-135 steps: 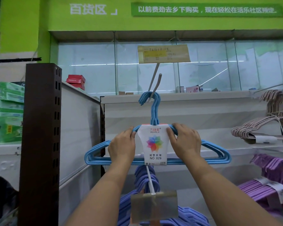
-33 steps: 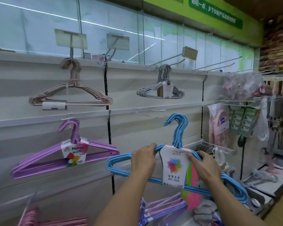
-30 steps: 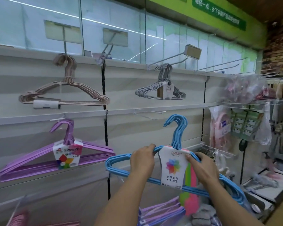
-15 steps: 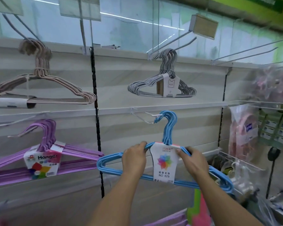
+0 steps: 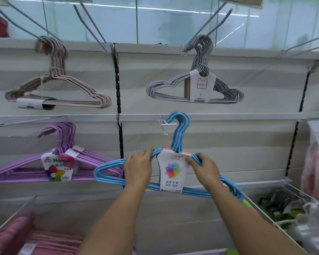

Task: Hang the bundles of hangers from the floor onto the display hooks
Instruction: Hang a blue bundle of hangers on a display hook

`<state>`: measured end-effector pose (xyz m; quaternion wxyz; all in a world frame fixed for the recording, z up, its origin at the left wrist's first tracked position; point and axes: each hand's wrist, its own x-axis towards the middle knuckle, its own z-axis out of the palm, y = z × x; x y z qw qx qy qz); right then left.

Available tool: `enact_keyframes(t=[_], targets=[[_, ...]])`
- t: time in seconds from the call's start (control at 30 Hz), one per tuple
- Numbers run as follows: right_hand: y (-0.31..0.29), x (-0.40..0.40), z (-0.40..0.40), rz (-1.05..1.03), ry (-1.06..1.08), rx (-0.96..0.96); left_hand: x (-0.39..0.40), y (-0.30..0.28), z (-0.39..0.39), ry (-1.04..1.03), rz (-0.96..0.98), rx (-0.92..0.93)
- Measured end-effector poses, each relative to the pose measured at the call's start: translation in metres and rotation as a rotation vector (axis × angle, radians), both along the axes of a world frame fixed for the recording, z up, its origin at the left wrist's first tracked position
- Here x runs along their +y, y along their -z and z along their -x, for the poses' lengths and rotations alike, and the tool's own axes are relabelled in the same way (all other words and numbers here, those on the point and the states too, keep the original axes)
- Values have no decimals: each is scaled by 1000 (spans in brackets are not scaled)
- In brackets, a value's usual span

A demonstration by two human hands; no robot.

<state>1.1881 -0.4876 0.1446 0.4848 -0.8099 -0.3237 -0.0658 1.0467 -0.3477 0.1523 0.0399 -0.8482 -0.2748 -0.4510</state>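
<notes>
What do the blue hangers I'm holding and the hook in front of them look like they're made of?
Blue hangers: likely wire under a smooth plastic coating, judging by thin, even, slightly glossy rods. Their label: glossy printed card. White display hook: looks like painted or coated metal rod, though blur leaves it uncertain.

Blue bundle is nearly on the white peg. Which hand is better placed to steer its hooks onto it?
Probably the left hand. It grips the blue bundle on the side where the white peg sticks out, just left of the hooks' opening. The right hand holds the far shoulder and mostly steadies.
</notes>
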Motion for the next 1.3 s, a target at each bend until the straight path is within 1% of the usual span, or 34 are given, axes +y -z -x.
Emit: enact_keyframes(t=[0.1,0.17,0.23,0.33,0.4,0.5,0.63,0.73,0.8,0.9,1.0,1.1,1.23,1.3], targets=[[9,8,2,-52,-50,11,6,7,3,-23,-49,5],[16,14,4,-60,-81,20,9,12,7,-15,1,-12],[25,22,3,-59,-92,20,12,20,11,-34,10,-25],[36,33,4,-39,-91,-1,21,34,15,-54,-49,-63],[37,40,5,-2,-99,-31,29,45,17,-62,-34,-89],[30,44,2,53,-86,-79,31,49,15,-61,63,-107],[24,41,-11,128,-46,-78,26,41,1,-94,202,25],[23,41,-17,212,-59,-92,28,45,-8,-89,272,96],[24,42,-17,289,-68,-134,28,46,-11,-94,275,108],[23,46,-15,349,-65,-146,32,48,-17,-122,248,129],[22,55,-14,409,-33,-158,38,49,-20,-128,265,129],[21,61,-14,429,-25,-145,43,46,-24,-112,314,121],[20,64,-15,447,-27,-132,46,43,-27,-58,454,97],[21,63,-16,452,-27,-138,44,44,-27,-46,487,108]])
